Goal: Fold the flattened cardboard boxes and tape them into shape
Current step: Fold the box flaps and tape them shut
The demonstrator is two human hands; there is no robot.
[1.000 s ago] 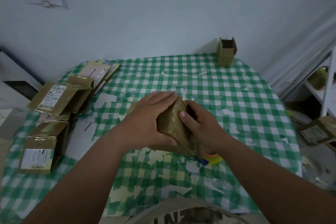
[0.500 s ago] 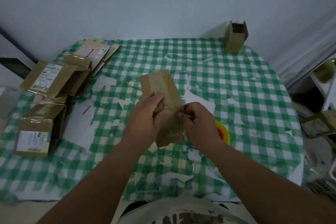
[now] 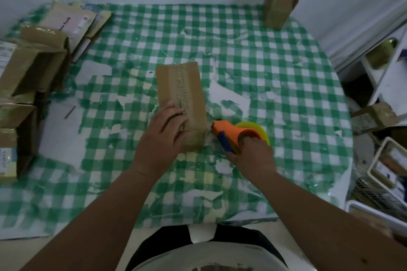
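Right hand [image 3: 253, 156]: curled round the handle of the tape gun [image 3: 233, 136], holding it firmly; the orange nose sits at the near right corner of the box, probably to start or cut a strip there.
Left hand [image 3: 163, 136]: fingers spread flat over the near end of the box, pressing it down rather than gripping, seemingly to keep it from sliding under the tape gun.
Box [image 3: 180, 99]: lies lengthwise at the middle of the table, folded up, a rough tape seam running along its top face; the near end looks wrapped in tape.
Table [image 3: 275, 77]: green checked cloth, badly torn, white patches showing through.
Left edge: several boxes [image 3: 33, 68] already in shape, with flat ones [image 3: 72, 22] beyond them.
Far right corner: one small open box [image 3: 280, 3] standing upright by the wall.
Room: pale wall behind; shelves and a basket [image 3: 387, 165] to the right, dim and hard to make out.
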